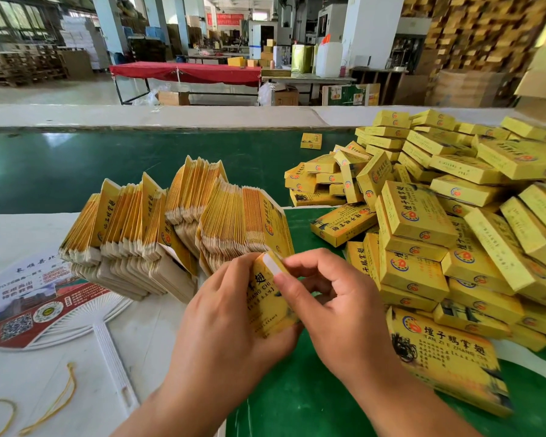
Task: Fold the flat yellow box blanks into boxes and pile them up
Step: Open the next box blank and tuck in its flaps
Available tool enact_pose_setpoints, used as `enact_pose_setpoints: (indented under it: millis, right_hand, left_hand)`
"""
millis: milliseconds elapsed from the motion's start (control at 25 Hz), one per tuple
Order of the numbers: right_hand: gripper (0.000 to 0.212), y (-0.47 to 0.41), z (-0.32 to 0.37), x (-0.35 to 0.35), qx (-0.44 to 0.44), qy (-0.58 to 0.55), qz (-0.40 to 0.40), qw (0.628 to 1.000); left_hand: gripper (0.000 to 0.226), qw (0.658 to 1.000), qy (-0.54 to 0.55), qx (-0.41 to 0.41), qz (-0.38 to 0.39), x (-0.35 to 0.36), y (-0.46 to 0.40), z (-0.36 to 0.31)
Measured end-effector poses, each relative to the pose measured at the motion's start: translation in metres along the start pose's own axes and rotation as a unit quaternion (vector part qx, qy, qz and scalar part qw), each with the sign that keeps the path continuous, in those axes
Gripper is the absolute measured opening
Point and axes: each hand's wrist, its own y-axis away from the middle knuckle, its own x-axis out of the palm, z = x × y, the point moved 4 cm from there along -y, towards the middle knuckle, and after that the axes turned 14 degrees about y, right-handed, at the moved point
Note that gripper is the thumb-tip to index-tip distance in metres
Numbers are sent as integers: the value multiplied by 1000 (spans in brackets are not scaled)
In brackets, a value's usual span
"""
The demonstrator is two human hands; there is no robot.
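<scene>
We find the left hand [224, 313] gripping a light, creasable yellow printed cardboard box blank [270, 298]; the right hand [331, 298] pinches its white end flap [273, 263] between thumb and fingertips.

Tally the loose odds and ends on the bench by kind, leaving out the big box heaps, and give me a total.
Box being folded in the hands: 1
Lone yellow box out on the green belt: 1
Paper hand fan: 1
Yellow cords on the white surface: 2
Total: 5
</scene>
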Motion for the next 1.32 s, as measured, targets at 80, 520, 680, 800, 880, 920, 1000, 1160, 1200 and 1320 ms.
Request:
enact_pose_setpoints:
  millis: [80, 520, 680, 800, 880, 920, 1000, 1160, 1200, 1320]
  right_hand:
    - [7, 0, 2, -2, -7, 0, -13, 1000]
    - [10, 1, 1, -4, 7, 21, 4, 1000]
    - [28, 1, 12, -1, -72, 102, 39, 991]
    - [39, 3, 18, 4, -108, 141, 55, 983]
    - [41, 3, 20, 5, -126, 154, 56, 978]
    - [41, 2, 20, 3, -132, 157, 54, 977]
    - [41, 0, 17, -1, -129, 163, 56, 977]
    - [36, -3, 12, -6, -120, 163, 90, 975]
    - [35, -3, 13, -6, -132, 159, 98, 974]
    - [37, -1, 16, -3, -153, 155, 119, 969]
  left_hand:
    - [68, 1000, -6, 3, 16, 0, 0, -2]
    - [76, 997, -49, 25, 49, 5, 2, -4]
    - [77, 1000, -10, -1, 21, 3, 3, 0]
    - [86, 1000, 5, -16, -20, 1, 4, 4]
    - [93, 998, 24, -37, -44, 2, 5, 4]
    - [93, 996, 58, -52, -46, 3, 5, 3]
    - [82, 975, 208, -77, -17, 9, 4, 4]
    - [39, 883, 450, -135, -14, 12, 2, 13]
    - [28, 880, 450, -146, -30, 11, 1, 14]
    - [25, 894, 422, -140, -55, 11, -1, 14]
